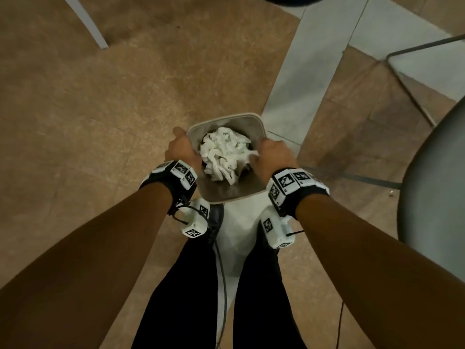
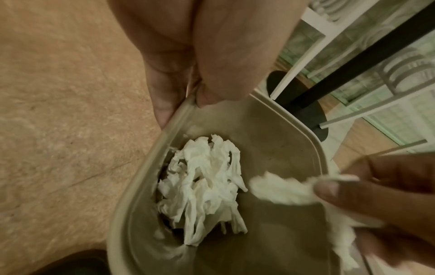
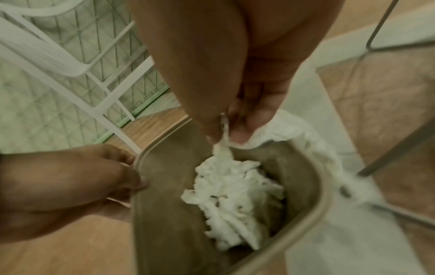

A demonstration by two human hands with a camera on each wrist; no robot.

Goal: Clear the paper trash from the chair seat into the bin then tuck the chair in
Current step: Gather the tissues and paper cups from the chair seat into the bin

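Note:
A beige bin (image 1: 226, 116) stands on the floor between my feet, with crumpled white paper trash (image 1: 224, 153) heaped inside. My left hand (image 1: 187, 144) grips the bin's left rim (image 2: 294, 122), thumb inside and fingers outside, as the left wrist view shows. My right hand (image 1: 256, 153) is at the right rim, and its fingertips pinch a white paper scrap (image 3: 223, 147) that hangs over the heap (image 3: 237, 202). More white paper (image 3: 306, 134) drapes over the rim by that hand. The chair's grey seat (image 1: 432, 187) is at the right edge.
The chair's thin wire legs (image 1: 412, 96) run across the floor at the right. A white furniture leg (image 1: 85, 23) stands at the top left. A black post on a round base (image 2: 353, 61) and a white wire rack (image 3: 70, 61) stand beyond the bin. A cable hangs by my legs.

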